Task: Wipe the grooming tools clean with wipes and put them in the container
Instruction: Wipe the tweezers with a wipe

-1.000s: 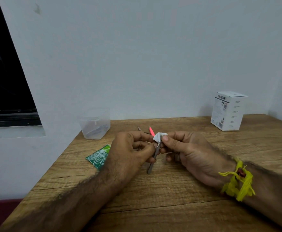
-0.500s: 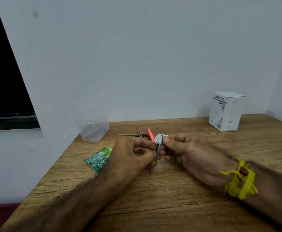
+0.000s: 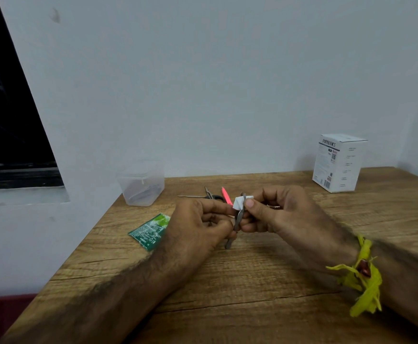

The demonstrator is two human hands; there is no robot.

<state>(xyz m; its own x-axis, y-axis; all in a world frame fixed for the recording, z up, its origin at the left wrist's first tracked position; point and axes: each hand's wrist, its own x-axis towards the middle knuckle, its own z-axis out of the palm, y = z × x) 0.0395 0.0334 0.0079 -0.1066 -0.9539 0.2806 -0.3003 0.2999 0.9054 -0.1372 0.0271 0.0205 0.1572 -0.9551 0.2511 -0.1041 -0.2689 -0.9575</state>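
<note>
Left hand (image 3: 198,227): its grip is curled around the lower part of the metal tool (image 3: 236,220), as in the earlier frames.
Right hand (image 3: 275,214): thumb and fingers pinch the white wipe (image 3: 239,202) against the upper end of the tool; a yellow thread band (image 3: 362,274) sits on the wrist.
Metal tool: held between both hands above the table (image 3: 252,294), nearly upright, a little tilted; compared with one second ago its top now shows above the wipe.
Wipe: folded small, touching the tool near its top, a little lower on it than before.
Other tools: scissors (image 3: 209,194) and a pink tool (image 3: 226,194) lie on the table behind the hands; the scissors are more visible now than one second ago.
Container (image 3: 142,182): clear plastic, at the far left edge of the table, well apart from the hands.
Green sachet (image 3: 149,230): flat on the table, just beside the left hand.
White box (image 3: 338,163): stands at the far right of the table, near the wall.
</note>
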